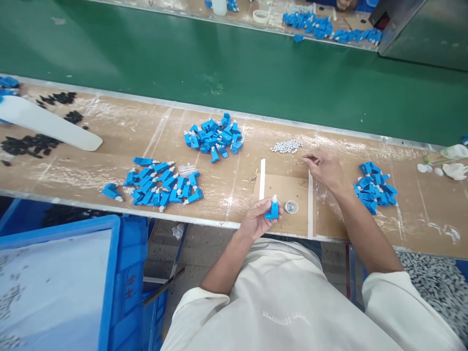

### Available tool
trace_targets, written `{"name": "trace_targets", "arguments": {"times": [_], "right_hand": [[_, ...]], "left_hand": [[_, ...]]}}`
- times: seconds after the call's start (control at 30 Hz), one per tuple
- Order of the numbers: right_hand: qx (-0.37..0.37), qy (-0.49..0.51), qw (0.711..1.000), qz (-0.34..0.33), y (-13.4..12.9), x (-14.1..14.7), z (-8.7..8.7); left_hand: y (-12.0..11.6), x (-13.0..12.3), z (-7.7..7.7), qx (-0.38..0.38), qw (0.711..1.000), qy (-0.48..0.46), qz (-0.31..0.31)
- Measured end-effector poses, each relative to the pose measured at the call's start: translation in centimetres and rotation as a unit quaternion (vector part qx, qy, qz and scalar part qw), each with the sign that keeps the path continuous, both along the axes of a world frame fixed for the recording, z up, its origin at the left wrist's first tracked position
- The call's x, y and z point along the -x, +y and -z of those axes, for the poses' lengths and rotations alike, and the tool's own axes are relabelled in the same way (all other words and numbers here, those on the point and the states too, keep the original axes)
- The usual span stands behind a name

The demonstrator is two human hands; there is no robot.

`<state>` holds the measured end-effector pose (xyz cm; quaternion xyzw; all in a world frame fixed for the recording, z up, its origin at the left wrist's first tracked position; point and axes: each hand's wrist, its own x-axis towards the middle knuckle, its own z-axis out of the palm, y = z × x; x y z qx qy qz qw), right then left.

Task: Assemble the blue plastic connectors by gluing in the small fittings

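My left hand (255,220) is closed around a small blue plastic part with a white tip (274,210), held upright at the table's near edge. Just right of it stands a small round cup (291,207) with something metallic inside. My right hand (321,165) hovers over the cardboard with thumb and forefinger pinched together; whatever lies between them is too small to make out. Close to those fingertips, on the left, is a pile of small white-and-dark pieces (287,146). Beneath both hands lies a cardboard sheet (288,185) with white strips along its sides.
Blue parts form piles at centre (214,136), left (163,183) and right (375,187). Black pieces (31,145) and a long white object (51,122) lie far left. A green belt (219,63) runs behind the table. A blue crate (120,273) stands lower left.
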<state>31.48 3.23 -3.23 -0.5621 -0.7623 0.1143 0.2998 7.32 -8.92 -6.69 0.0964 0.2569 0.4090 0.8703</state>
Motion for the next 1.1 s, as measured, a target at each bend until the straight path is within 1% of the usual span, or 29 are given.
{"name": "trace_targets", "arguments": {"times": [0.1,0.17,0.23,0.33,0.47,0.6,0.83,0.97,1.1], "right_hand": [[0.008,-0.043,0.997,-0.058,3.4,-0.2,1.3],[0.008,-0.054,0.996,-0.066,4.5,-0.1,1.9],[0.003,-0.065,0.996,-0.062,5.0,0.1,2.3],[0.011,-0.093,0.994,-0.062,5.0,0.5,2.3],[0.060,-0.159,0.983,-0.072,4.8,1.0,1.7],[0.092,-0.202,0.973,-0.058,4.5,1.4,1.5],[0.089,-0.176,0.977,-0.076,4.6,1.3,0.9],[0.079,-0.139,0.985,-0.066,5.0,0.9,0.4],[0.083,-0.146,0.983,-0.072,5.0,1.2,0.0]], "left_hand": [[0.0,-0.1,0.2,0.010,1.000,-0.002,-0.015],[0.0,-0.2,0.4,0.010,1.000,-0.002,-0.024],[-0.1,-0.3,0.5,0.007,1.000,-0.010,-0.024],[-0.1,-0.4,0.4,0.004,1.000,-0.024,-0.007],[-0.3,-0.2,0.1,0.004,1.000,-0.022,0.005],[-0.5,0.0,0.1,0.011,1.000,-0.017,0.006],[-0.4,-0.4,-0.2,0.013,1.000,-0.017,-0.008],[-0.2,-0.5,0.1,0.003,1.000,-0.018,-0.015],[-0.2,-0.6,0.1,-0.002,1.000,-0.017,-0.022]]}}
